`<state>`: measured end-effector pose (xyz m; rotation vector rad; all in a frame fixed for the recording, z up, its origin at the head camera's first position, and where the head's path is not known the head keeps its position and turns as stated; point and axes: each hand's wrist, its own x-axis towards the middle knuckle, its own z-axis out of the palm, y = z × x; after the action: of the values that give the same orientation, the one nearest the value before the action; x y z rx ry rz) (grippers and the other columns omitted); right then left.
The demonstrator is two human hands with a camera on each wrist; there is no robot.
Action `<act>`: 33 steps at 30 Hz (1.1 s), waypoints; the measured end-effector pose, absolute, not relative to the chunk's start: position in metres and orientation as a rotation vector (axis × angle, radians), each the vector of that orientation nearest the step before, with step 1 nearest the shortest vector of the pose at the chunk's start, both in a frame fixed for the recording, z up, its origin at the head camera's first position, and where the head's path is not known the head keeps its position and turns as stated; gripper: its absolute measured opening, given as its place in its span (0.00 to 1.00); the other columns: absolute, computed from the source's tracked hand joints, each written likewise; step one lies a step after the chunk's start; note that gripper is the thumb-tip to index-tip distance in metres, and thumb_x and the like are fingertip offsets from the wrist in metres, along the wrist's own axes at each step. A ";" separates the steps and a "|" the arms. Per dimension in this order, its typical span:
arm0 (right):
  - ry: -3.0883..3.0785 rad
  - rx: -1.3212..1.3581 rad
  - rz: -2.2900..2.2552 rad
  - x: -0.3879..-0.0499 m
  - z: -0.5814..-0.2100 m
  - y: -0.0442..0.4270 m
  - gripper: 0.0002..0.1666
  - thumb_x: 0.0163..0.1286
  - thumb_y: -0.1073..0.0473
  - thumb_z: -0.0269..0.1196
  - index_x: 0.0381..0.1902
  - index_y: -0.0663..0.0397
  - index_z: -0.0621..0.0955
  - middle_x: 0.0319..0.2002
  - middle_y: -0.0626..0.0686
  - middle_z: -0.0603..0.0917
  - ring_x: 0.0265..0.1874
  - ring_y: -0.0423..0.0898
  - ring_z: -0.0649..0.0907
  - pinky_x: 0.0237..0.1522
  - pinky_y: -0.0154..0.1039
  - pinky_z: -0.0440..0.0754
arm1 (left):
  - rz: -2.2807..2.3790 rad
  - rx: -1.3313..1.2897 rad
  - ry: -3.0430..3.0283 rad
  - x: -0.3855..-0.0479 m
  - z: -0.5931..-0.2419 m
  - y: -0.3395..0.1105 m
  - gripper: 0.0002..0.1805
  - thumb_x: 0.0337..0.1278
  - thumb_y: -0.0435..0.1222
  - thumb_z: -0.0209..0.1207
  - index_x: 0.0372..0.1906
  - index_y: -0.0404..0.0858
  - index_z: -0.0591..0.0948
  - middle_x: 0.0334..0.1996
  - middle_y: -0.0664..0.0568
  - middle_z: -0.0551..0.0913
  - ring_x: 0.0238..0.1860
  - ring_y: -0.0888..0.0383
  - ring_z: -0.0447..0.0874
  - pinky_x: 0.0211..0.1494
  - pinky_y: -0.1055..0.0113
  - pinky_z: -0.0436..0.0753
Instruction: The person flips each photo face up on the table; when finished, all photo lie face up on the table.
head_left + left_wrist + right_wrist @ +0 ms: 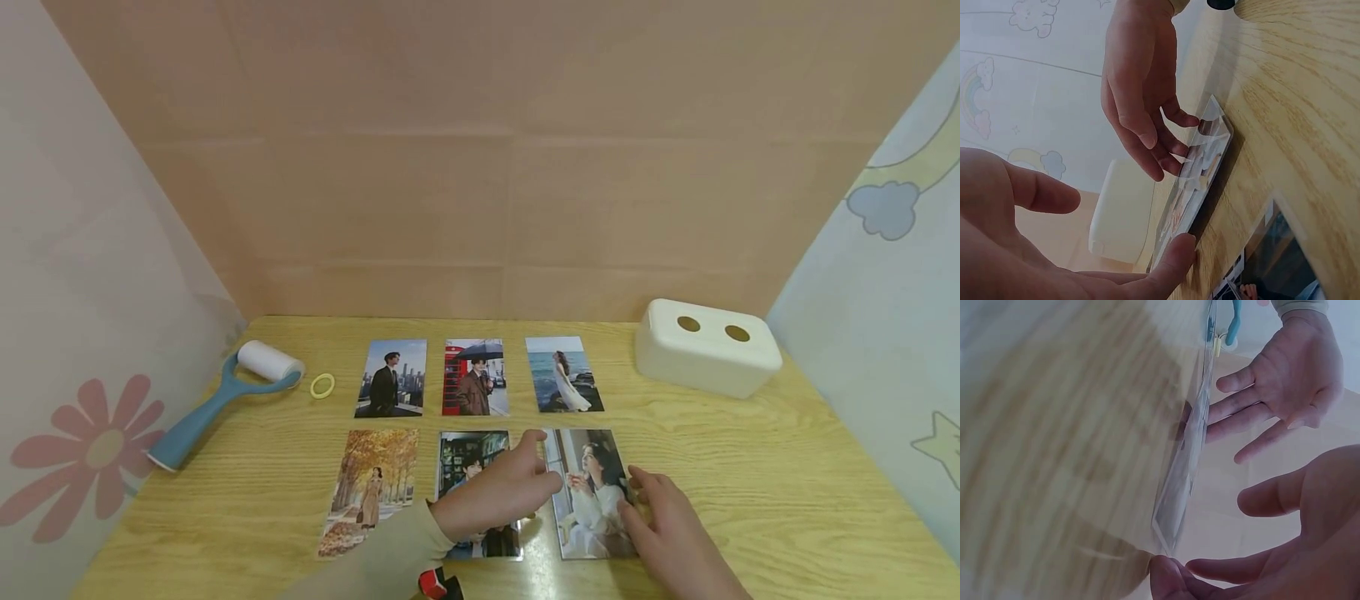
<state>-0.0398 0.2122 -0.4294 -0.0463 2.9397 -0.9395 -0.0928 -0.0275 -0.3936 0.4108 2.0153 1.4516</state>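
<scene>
A glossy photo card [596, 521] of a person in white by a window lies at the front right, between the two hands. My left hand [498, 496] reaches across the front middle photo [468, 450] to the card's left edge. A fingertip touches that edge in the left wrist view, with the other fingers loosely extended. On the opposite side, my right hand [671, 529] rests its fingertips along the card's right edge. In the right wrist view the card [1188, 462] is seen nearly edge-on, a right fingertip at its near corner. The left hand partly covers the front middle photo.
Three photos form a back row, including one of a person by the sea [564, 375]. An autumn photo [367, 492] lies front left. Farther left are a blue-handled lint roller [225, 392] and a yellow ring [322, 386]. A white box with two holes [705, 354] stands back right.
</scene>
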 end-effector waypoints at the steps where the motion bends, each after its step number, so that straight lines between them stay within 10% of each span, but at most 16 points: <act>1: 2.936 -0.050 -0.933 -0.040 -0.429 0.212 0.31 0.73 0.60 0.61 0.65 0.78 0.71 0.55 0.65 0.78 0.51 0.58 0.79 0.50 0.55 0.79 | 1.447 0.413 2.019 -0.093 -0.394 -0.027 0.40 0.68 0.40 0.50 0.80 0.38 0.49 0.22 0.52 0.73 0.13 0.59 0.47 0.20 0.62 0.56; 8: 2.949 -0.069 -0.903 -0.041 -0.428 0.211 0.30 0.72 0.60 0.62 0.63 0.79 0.71 0.55 0.66 0.78 0.51 0.58 0.79 0.51 0.56 0.79 | 1.448 0.427 2.022 -0.092 -0.394 -0.028 0.41 0.68 0.40 0.50 0.81 0.37 0.47 0.20 0.53 0.71 0.12 0.60 0.48 0.19 0.63 0.56; 16: 2.963 -0.074 -0.880 -0.042 -0.428 0.211 0.30 0.72 0.60 0.62 0.63 0.79 0.71 0.56 0.68 0.78 0.53 0.61 0.78 0.53 0.58 0.78 | 1.415 0.397 2.039 -0.091 -0.393 -0.029 0.41 0.69 0.42 0.50 0.81 0.37 0.48 0.64 0.37 0.75 0.13 0.59 0.48 0.23 0.60 0.63; 21: 2.975 -0.084 -0.903 -0.040 -0.431 0.213 0.30 0.71 0.61 0.63 0.63 0.78 0.72 0.54 0.65 0.78 0.49 0.56 0.79 0.48 0.54 0.80 | 1.385 0.469 2.058 -0.092 -0.393 -0.035 0.35 0.70 0.42 0.50 0.78 0.39 0.57 0.67 0.40 0.72 0.42 0.53 0.83 0.37 0.55 0.72; 33: 2.965 -0.060 -0.964 -0.040 -0.428 0.222 0.29 0.72 0.62 0.62 0.65 0.75 0.71 0.55 0.64 0.79 0.49 0.56 0.80 0.49 0.55 0.80 | 1.264 0.578 2.429 -0.097 -0.371 -0.069 0.20 0.74 0.40 0.49 0.65 0.41 0.75 0.63 0.49 0.76 0.52 0.52 0.79 0.53 0.52 0.77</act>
<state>-0.0400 0.2216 -0.4278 -0.0604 2.9646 -0.9637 -0.0971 -0.0690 -0.3714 0.5782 2.4287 1.2638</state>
